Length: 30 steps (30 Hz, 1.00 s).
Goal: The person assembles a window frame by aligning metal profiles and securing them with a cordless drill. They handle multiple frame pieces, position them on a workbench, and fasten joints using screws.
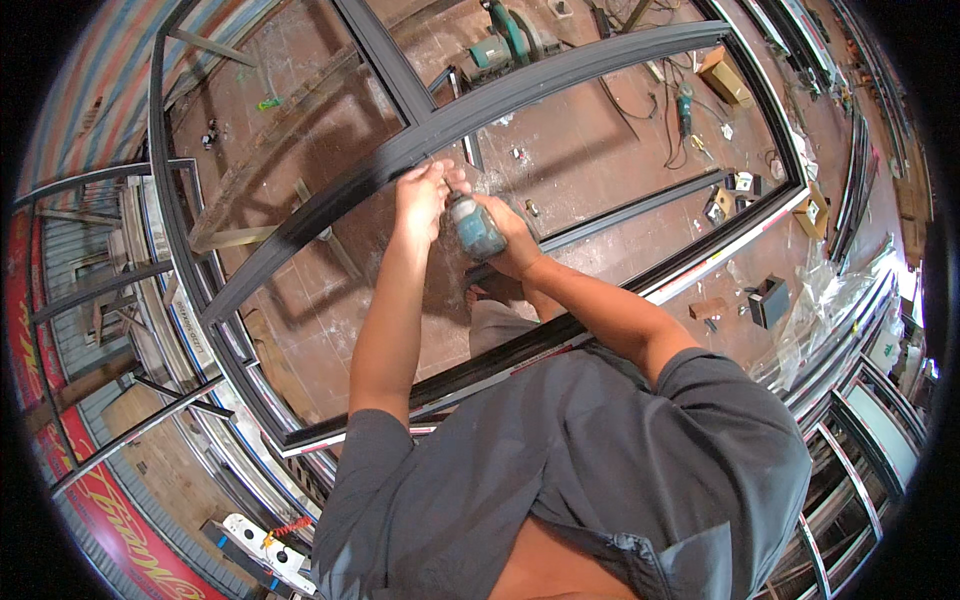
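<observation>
My right hand [512,240] is wrapped round a teal and dark power drill [478,230], whose front end points at the middle bar of a large dark grey metal frame [400,152]. Just left of the drill's front end, my left hand [425,200] has its fingertips pinched together against the near face of that bar. Whatever lies between those fingertips is too small and covered to make out. The frame spans the space in front of my body, its near edge [500,370] crossing by my waist, and another bar [385,60] runs away from the middle one.
Beyond the frame, a green power saw [490,55] stands on the brown floor. A teal corded tool [685,110] and a cardboard box [722,78] lie far right. Nearer are a grey box-shaped piece [768,302] and clear plastic sheeting [815,330]. Metal profiles [190,340] are stacked left.
</observation>
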Tool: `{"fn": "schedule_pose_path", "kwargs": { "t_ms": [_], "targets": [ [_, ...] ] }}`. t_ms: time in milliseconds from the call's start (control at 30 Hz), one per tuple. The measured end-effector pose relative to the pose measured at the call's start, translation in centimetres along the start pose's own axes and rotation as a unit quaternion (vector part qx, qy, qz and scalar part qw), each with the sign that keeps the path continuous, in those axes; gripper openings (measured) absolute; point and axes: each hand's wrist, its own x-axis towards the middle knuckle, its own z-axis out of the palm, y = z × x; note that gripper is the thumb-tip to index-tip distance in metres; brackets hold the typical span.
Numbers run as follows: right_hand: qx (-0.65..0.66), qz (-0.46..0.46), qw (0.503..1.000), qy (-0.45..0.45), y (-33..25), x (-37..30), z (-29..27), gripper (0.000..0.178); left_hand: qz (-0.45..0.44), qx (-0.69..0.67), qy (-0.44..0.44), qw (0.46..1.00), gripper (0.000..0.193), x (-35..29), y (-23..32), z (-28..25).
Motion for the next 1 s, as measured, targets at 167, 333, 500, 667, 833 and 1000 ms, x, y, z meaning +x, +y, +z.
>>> {"fn": "schedule_pose_path", "kwargs": {
  "t_ms": [167,333,500,667,833,1000],
  "targets": [
    [-0.017,-0.002,0.999,0.029,1.4,1.0,0.9,0.092,-0.006,0.037,0.000,0.999,0.030,1.8,1.0,0.4],
    [-0.014,-0.025,0.999,0.044,2.2,1.9,1.6,0.088,-0.001,0.023,0.000,1.000,0.027,2.7,1.4,0.1],
    [-0.022,-0.023,0.998,0.052,2.4,2.7,2.1,0.087,0.006,-0.017,-0.015,1.000,0.027,3.8,1.5,-0.9],
    [-0.016,0.002,0.998,0.054,3.3,3.5,2.7,0.084,0.011,-0.046,-0.019,0.999,0.028,4.3,1.5,-0.9],
    [-0.038,-0.038,0.997,0.061,4.6,4.4,2.9,0.078,-0.007,-0.065,-0.002,0.998,0.029,4.4,1.7,-0.7],
    [-0.006,-0.004,0.998,0.062,3.7,5.4,3.0,0.074,0.025,-0.040,0.000,0.999,0.029,4.4,1.0,-1.1]
  ]
}}
